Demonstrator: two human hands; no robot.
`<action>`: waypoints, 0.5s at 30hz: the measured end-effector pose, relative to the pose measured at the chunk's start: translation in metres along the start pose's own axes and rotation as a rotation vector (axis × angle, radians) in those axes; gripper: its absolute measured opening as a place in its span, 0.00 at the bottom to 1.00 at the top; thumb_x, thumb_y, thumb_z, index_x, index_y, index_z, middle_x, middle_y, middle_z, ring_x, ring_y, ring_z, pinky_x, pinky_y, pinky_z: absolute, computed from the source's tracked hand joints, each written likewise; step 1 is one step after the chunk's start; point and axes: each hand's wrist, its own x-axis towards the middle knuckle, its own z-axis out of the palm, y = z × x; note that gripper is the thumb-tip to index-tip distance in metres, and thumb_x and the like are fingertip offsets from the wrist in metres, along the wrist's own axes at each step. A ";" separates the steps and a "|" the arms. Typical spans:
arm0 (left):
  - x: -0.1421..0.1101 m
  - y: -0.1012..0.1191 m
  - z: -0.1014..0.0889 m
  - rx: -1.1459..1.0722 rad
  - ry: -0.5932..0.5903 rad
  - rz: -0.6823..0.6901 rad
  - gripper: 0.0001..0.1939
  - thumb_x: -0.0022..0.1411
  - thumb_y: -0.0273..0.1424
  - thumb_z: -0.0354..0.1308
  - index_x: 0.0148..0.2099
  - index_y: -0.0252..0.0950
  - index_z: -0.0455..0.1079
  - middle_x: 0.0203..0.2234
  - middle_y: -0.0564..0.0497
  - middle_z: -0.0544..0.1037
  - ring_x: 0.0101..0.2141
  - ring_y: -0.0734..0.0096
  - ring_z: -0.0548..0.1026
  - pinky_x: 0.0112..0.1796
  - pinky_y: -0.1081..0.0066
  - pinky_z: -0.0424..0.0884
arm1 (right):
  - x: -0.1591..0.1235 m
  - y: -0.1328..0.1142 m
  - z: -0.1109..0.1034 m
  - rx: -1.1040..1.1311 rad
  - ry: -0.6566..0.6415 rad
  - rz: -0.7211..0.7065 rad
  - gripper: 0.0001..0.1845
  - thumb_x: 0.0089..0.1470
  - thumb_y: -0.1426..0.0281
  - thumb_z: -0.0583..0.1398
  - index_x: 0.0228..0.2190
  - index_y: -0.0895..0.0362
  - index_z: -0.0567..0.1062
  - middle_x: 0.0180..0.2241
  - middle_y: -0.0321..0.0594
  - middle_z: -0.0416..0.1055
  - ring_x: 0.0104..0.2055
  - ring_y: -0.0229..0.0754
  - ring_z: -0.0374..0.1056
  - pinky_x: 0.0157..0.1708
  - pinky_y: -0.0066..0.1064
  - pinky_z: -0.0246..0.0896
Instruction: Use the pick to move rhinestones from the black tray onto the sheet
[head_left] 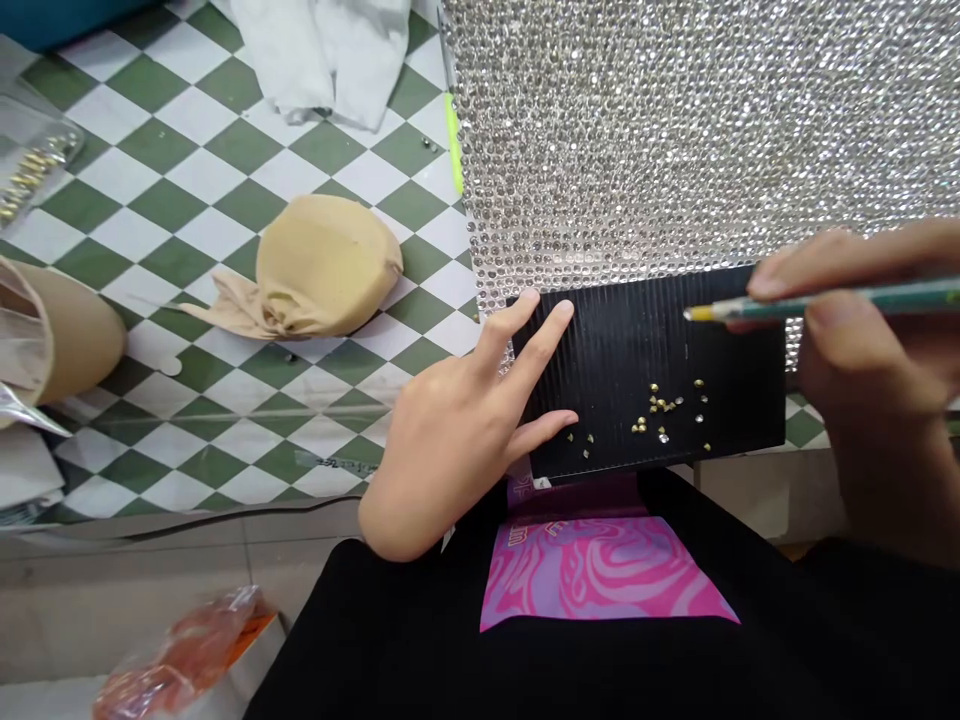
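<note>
My left hand (465,430) lies with its fingers spread on the left end of a black ridged board (600,350), thumb near the front. Loose gold-backed rhinestones (661,405) are scattered over the board's front half. In my right hand (862,330) is a green wax picker pencil (795,304), gripped between thumb and fingers. Its yellow tip points left above the board, and a small shiny speck shows at the end. Behind the board spreads a sheet of silver rhinestones (675,140), set in rows near its left edge.
On the green and white checked tablecloth (202,180) sit a beige cloth-wrapped pad (326,265), a beige cup (82,325), a clear box of gold stones (34,170) and white cloth (330,50). A pink swirled sheet (607,570) lies on my lap.
</note>
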 end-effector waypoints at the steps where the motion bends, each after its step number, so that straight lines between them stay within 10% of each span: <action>1: 0.000 0.000 0.000 -0.002 -0.003 -0.002 0.35 0.67 0.42 0.58 0.71 0.36 0.54 0.60 0.36 0.70 0.34 0.62 0.81 0.28 0.64 0.75 | 0.012 -0.002 0.007 -0.028 -0.027 -0.036 0.07 0.58 0.73 0.60 0.31 0.56 0.79 0.30 0.37 0.76 0.30 0.35 0.71 0.26 0.30 0.65; 8: 0.000 0.000 0.000 -0.011 -0.030 -0.018 0.35 0.69 0.44 0.54 0.72 0.38 0.52 0.62 0.37 0.68 0.36 0.62 0.81 0.32 0.65 0.77 | 0.069 0.006 0.060 0.231 -0.237 -0.243 0.05 0.57 0.76 0.60 0.28 0.62 0.75 0.29 0.34 0.73 0.30 0.30 0.71 0.29 0.23 0.64; 15: 0.000 0.001 0.000 0.004 -0.019 -0.011 0.35 0.68 0.44 0.55 0.72 0.37 0.53 0.62 0.39 0.69 0.32 0.66 0.79 0.32 0.66 0.77 | 0.069 0.015 0.068 0.202 -0.302 -0.227 0.04 0.55 0.77 0.59 0.29 0.62 0.75 0.29 0.35 0.73 0.30 0.29 0.69 0.32 0.22 0.62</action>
